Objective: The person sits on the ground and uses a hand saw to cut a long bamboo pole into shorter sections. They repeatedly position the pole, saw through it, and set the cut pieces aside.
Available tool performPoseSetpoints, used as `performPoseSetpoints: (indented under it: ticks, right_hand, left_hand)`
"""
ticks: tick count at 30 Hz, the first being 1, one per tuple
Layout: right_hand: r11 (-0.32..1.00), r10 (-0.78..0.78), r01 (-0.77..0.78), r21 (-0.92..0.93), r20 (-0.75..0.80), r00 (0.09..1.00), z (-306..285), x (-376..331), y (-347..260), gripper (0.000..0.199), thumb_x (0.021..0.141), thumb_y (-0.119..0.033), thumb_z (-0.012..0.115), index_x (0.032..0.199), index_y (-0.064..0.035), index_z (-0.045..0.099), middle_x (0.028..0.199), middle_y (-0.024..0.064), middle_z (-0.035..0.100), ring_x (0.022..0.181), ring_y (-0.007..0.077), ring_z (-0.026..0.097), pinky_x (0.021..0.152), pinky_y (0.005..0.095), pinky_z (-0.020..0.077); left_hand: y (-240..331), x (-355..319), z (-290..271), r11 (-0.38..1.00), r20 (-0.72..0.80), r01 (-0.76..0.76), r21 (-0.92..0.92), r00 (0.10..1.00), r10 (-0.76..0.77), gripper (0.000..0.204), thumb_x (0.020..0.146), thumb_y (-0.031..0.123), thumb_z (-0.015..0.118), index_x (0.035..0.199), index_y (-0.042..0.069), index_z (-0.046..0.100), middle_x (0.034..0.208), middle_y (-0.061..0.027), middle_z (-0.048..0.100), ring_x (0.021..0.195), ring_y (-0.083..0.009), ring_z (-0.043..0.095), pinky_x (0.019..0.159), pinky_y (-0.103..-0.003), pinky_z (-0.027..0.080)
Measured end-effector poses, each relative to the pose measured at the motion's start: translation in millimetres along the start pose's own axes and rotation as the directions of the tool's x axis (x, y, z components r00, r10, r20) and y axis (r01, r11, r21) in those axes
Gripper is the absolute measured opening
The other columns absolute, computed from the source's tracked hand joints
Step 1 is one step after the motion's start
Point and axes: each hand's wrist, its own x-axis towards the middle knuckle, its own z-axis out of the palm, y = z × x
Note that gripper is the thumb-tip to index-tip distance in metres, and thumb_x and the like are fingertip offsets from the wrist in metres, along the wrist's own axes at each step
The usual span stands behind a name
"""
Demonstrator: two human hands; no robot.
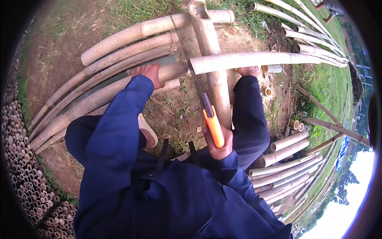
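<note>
My left hand [150, 75] is wrapped over a thick bamboo pole [99, 95] that slopes away to the lower left. My right hand [223, 149] is closed round the orange handle [213, 124] of a handsaw. Its long thin blade [197, 84] points away from me, between the near pole's end and the end of a paler bamboo piece [246, 61]. The two ends look parted and slightly offset. That paler piece lies across a bamboo post [217, 79] running away from me. My bare right foot [249, 71] is beside it.
Several bamboo poles [131, 34] lie at the far left, and more [310, 36] at the far right. Cut lengths [290, 141] are piled at right, near a bamboo trestle [334, 126]. Stacked bamboo ends [24, 159] fill the left edge. Another person's leg [328, 18] shows far right.
</note>
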Motion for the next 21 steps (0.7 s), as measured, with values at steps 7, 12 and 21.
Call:
performPoseSetpoints:
  ticks: [7,12,21]
  right_hand:
    - [0.999,0.032,-0.032,0.0,-0.031,0.999,-21,-64,-9,0.026,0.096,-0.006,0.071,0.12,0.0044,0.071,0.08,0.0104,0.07,0.071,0.0151,0.066,0.07,0.0318,0.0532]
    - [0.998,0.07,-0.07,0.0,0.003,0.998,-12,-28,-10,0.023,0.094,-0.004,0.071,0.115,0.0038,0.071,0.074,0.0111,0.066,0.065,0.0153,0.061,0.065,0.0323,0.0513]
    - [1.0,0.007,-0.007,-0.018,-0.042,0.999,-26,-88,-19,0.038,0.094,-0.006,0.072,0.131,0.0034,0.069,0.094,0.0139,0.077,0.084,0.0179,0.075,0.078,0.0304,0.0563]
  left_hand:
    - [-8,-6,-6,1.0,-0.016,0.021,-0.01,1.0,-0.022,0.073,0.071,0.037,0.083,0.133,0.006,0.063,0.115,-0.022,0.074,0.114,-0.0411,0.069,0.106,-0.052,0.05]
    - [2,-1,-3,1.0,0.012,-0.008,0.02,1.0,0.008,0.068,0.075,0.042,0.083,0.128,0.004,0.062,0.116,-0.0223,0.074,0.116,-0.0391,0.07,0.107,-0.051,0.049]
    - [-2,-6,-7,1.0,-0.004,0.025,0.001,1.0,-0.025,0.075,0.068,0.039,0.085,0.132,0.006,0.064,0.116,-0.024,0.074,0.117,-0.0416,0.069,0.108,-0.052,0.048]
